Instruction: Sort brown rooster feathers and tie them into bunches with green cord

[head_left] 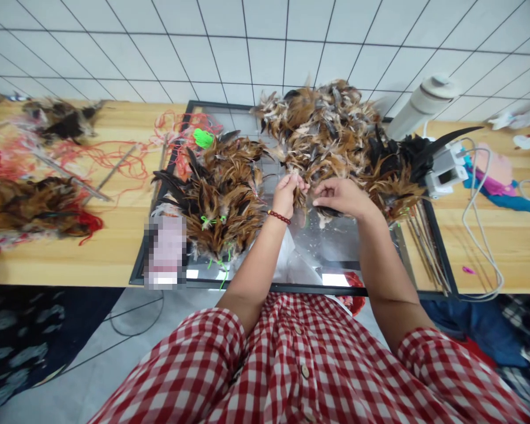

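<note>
My left hand [288, 193] is closed around a small bunch of brown feathers [298, 200], held upright over the glass sheet [318, 247]. A red bead bracelet circles that wrist. My right hand [342, 197] sits just to the right, fingers curled and pinching at dark feathers by the same bunch. Behind both hands lies a big loose heap of brown and black feathers [331, 129]. To the left rests a pile of feather bundles tied with green ties [221, 200].
A wooden table [115, 247] carries the black-framed glass sheet. Red thread [123, 156] and more feather bundles [30, 206] lie at left. A white device with cable [446, 168], a white bottle [424, 103] and thin sticks [424, 247] stand at right. A tiled wall is behind.
</note>
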Available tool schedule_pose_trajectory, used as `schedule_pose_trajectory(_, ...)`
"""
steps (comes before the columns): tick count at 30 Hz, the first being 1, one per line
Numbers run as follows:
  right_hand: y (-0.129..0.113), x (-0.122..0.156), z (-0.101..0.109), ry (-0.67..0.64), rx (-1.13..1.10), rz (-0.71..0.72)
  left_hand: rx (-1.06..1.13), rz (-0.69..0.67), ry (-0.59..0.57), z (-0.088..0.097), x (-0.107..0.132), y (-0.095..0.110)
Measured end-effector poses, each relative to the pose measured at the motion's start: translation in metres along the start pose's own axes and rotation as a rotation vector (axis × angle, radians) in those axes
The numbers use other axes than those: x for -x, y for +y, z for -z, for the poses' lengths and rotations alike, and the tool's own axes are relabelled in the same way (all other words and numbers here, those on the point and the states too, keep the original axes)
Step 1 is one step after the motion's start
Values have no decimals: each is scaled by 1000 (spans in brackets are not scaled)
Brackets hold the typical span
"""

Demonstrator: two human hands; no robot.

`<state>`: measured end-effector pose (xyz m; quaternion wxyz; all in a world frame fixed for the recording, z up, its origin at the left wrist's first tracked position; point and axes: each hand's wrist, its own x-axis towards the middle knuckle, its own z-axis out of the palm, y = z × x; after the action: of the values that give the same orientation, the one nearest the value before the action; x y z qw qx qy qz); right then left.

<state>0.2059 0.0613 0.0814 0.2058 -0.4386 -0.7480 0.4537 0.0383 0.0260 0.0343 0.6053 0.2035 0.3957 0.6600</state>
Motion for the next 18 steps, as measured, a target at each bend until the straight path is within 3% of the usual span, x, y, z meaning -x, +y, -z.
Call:
schedule_pose_trajectory(3,5,2,-5,14,326,16,71,5,23,0,0,4)
schedule_pose_trajectory(5,7,2,-4,-21,341,37,86,-18,71,1,-1,5)
schedule_pose_trajectory(8,6,4,7,-48,73,43,51,-77,120,1,-2,5)
schedule_pose_trajectory(11,1,6,14,29,-155,28,-36,-135,91,0,-2,0)
schedule_pose_trajectory(15,-7,5,5,22,-405,-87,-142,-203,41,-2,-1,-8)
schedule_pose_trajectory(18,-7,1,-6,-39,-548,-197,-138,-130,23,-3,0,-10)
